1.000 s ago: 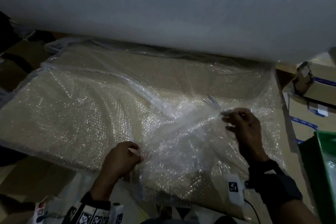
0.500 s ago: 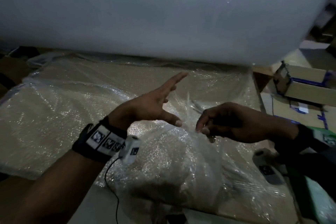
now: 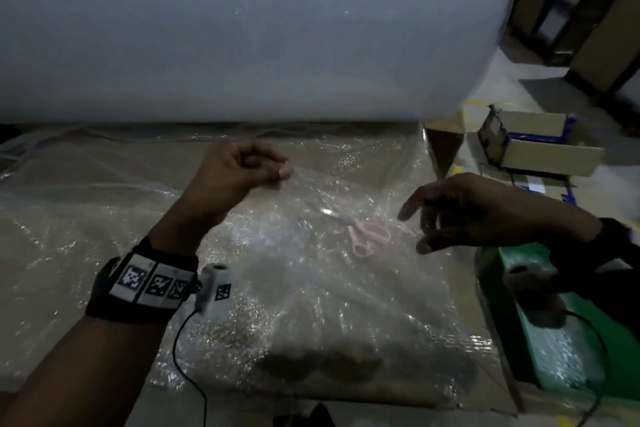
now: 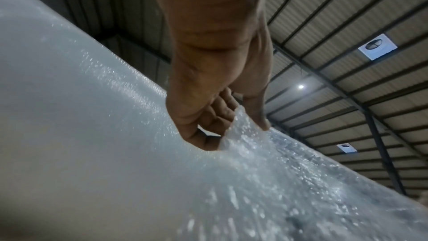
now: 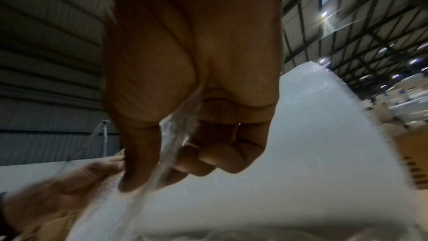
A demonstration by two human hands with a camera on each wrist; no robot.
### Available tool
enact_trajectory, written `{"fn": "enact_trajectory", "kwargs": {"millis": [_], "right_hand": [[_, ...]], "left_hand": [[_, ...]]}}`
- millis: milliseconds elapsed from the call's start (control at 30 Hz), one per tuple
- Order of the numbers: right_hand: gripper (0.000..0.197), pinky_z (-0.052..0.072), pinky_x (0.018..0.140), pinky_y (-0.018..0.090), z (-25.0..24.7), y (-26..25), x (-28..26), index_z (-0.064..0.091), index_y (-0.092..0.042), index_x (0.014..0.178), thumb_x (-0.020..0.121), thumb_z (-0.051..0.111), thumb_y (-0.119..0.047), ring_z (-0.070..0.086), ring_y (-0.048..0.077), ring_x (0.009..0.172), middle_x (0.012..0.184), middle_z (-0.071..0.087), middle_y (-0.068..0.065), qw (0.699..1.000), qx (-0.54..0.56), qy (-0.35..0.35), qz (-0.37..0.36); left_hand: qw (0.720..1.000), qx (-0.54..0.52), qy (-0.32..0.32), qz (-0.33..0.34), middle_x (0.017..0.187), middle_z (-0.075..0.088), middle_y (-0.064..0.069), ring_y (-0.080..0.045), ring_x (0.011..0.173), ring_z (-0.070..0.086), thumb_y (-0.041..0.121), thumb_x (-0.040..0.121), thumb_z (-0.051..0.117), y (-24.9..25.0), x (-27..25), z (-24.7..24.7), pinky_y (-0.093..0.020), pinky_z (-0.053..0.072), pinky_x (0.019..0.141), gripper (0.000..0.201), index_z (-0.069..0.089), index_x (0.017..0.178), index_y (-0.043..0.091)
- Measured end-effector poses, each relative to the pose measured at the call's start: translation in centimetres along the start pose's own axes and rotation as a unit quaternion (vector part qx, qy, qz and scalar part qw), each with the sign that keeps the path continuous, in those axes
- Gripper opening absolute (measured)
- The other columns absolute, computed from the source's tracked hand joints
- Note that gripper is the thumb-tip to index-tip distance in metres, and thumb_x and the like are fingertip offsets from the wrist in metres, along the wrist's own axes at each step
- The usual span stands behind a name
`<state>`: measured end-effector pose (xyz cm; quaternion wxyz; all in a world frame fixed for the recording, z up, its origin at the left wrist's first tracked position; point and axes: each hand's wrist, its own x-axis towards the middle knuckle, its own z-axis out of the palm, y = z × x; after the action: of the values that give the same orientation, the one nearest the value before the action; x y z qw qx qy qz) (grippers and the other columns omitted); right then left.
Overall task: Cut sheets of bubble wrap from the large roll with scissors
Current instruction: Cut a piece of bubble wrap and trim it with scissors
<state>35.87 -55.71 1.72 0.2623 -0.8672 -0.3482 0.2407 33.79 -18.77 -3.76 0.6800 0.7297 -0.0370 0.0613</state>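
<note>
No readable labels anywhere, just one huge roll [image 3: 242,28], one pink scissors [image 3: 369,234] under the sheet [image 3: 311,288], both hands pinching its edge: left hand [image 3: 239,166], right hand [image 3: 460,211].

Roll at the table's far edge, as I saw it.
The roll [image 3: 242,28] lay behind the sheet [image 3: 104,218]; scissors [image 3: 367,234] lay under it; a box [image 3: 540,149] stood off the right edge.

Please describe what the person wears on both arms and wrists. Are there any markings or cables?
Both forearms are bare. The left wrist carries a black strap with white square-code markers and a small grey camera unit bearing another code marker, with a thin black cable hanging down. The right wrist has a similar dark strap, a grey camera unit and a black cable.
</note>
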Motion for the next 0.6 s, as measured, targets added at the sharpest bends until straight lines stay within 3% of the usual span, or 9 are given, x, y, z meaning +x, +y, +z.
{"fn": "enact_trajectory", "kwargs": {"millis": [67,133,167,267,400,500,600], "right_hand": [[0.029,0.062,0.072,0.034,-0.8,1.5,-0.8,0.073,-0.037,0.11,0.082,0.083,-0.038,0.071,0.006,0.077,0.09,0.074,-0.018,0.996,-0.03,0.078,0.031],[0.017,0.058,0.067,0.019,-1.7,2.8,-1.6,0.076,-0.025,0.1,0.084,0.082,-0.025,0.07,0.0,0.071,0.083,0.076,-0.02,0.984,0.034,0.172,0.028],[0.013,0.055,0.062,0.016,-2.2,3.3,-2.0,0.077,-0.018,0.096,0.083,0.081,-0.02,0.069,0.0,0.066,0.078,0.076,-0.016,0.975,0.077,0.209,0.019],[0.022,0.059,0.061,0.026,-3.0,4.8,-2.2,0.078,-0.01,0.094,0.082,0.077,-0.028,0.069,0.013,0.065,0.078,0.077,0.006,0.948,0.146,0.283,0.008],[0.031,0.054,0.049,0.025,-3.6,8.4,0.7,0.072,0.003,0.099,0.086,0.084,-0.023,0.069,0.015,0.058,0.074,0.075,0.009,0.876,0.277,0.384,0.089],[0.028,0.051,0.058,0.035,-3.9,11.2,3.7,0.071,-0.011,0.08,0.078,0.093,-0.029,0.061,0.024,0.058,0.074,0.068,0.019,0.831,0.291,0.45,0.151],[0.029,0.055,0.059,0.047,-3.0,12.1,5.5,0.069,-0.019,0.066,0.076,0.091,-0.035,0.062,0.021,0.061,0.068,0.068,0.009,0.81,0.274,0.492,0.166]], "left_hand": [[0.998,0.001,0.061,0.026,0.082,0.079,-0.004,-0.017,0.077,0.075,0.012,0.07,0.086,1.1,0.9,-0.3,-0.028,0.062,0.072,0.029,0.074,0.096,0.006],[0.995,0.007,0.084,0.049,0.082,0.079,-0.005,-0.02,0.078,0.075,0.011,0.072,0.089,2.1,1.6,-0.4,-0.031,0.064,0.074,0.026,0.075,0.093,0.007],[0.995,0.011,0.085,0.058,0.083,0.079,-0.007,-0.022,0.079,0.075,0.01,0.073,0.089,2.6,1.8,-0.3,-0.033,0.064,0.075,0.023,0.076,0.092,0.008],[0.993,0.024,0.098,0.062,0.085,0.08,-0.009,-0.023,0.079,0.075,0.009,0.08,0.089,2.7,2.6,0.2,-0.033,0.063,0.074,0.017,0.08,0.094,0.009],[0.993,0.029,0.115,0.011,0.076,0.078,-0.001,-0.015,0.069,0.068,0.011,0.087,0.085,1.5,6.4,3.2,-0.027,0.053,0.061,0.006,0.08,0.091,0.011],[0.988,0.058,0.137,-0.044,0.072,0.075,0.004,-0.008,0.062,0.064,0.017,0.083,0.09,0.0,10.2,4.6,-0.027,0.049,0.057,0.01,0.08,0.084,0.016],[0.98,0.027,0.184,-0.067,0.068,0.071,-0.002,-0.015,0.059,0.058,0.013,0.079,0.093,-1.3,11.8,6.3,-0.028,0.047,0.056,0.016,0.078,0.075,0.016]]}}
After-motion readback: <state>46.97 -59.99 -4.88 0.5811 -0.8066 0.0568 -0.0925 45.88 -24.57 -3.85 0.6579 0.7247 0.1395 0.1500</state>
